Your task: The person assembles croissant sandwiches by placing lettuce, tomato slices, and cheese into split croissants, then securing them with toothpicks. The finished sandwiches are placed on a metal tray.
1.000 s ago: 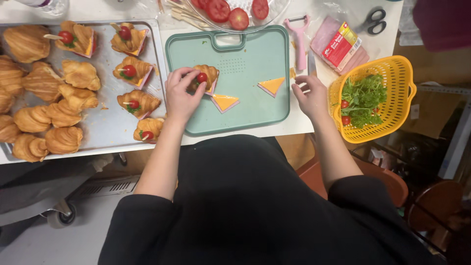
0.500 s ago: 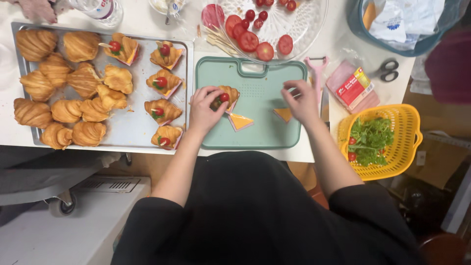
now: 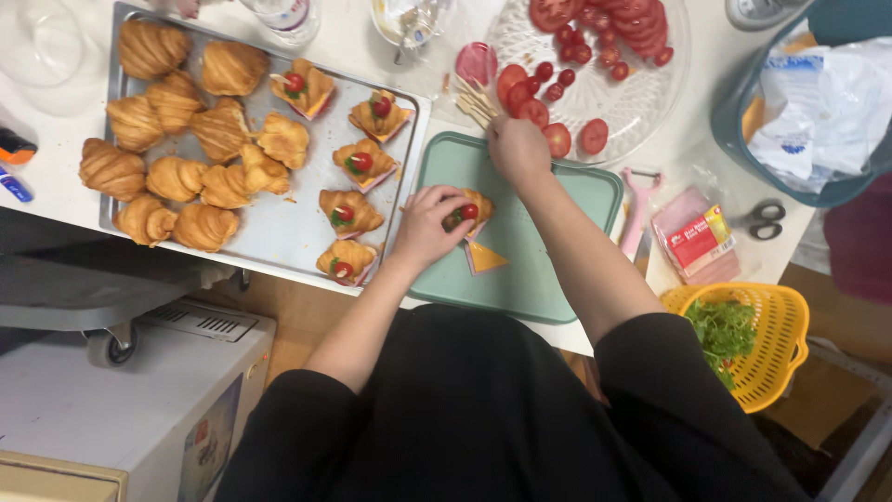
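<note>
My left hand point(image 3: 425, 226) grips a small filled croissant point(image 3: 474, 210) topped with a cherry tomato, on the green cutting board point(image 3: 539, 270). An orange cheese triangle point(image 3: 484, 257) lies just below it. My right hand point(image 3: 517, 147) reaches across the board's far edge to a bundle of wooden picks point(image 3: 475, 99) beside a clear plate point(image 3: 641, 102) of sliced and cherry tomatoes; its fingertips are closed at the picks. Whether a pick is held is hidden.
A metal tray point(image 3: 279, 232) at left holds plain croissants and several filled ones. A pink peeler point(image 3: 637, 209), a ham packet point(image 3: 699, 240), scissors point(image 3: 767, 219) and a yellow basket point(image 3: 776, 325) of greens lie right. A teal tub point(image 3: 743, 121) stands far right.
My right hand left the cheese on the board's right side and moved up to the picks by the tomato plate. The left hand kept its hold on the croissant. The camera shifted.
</note>
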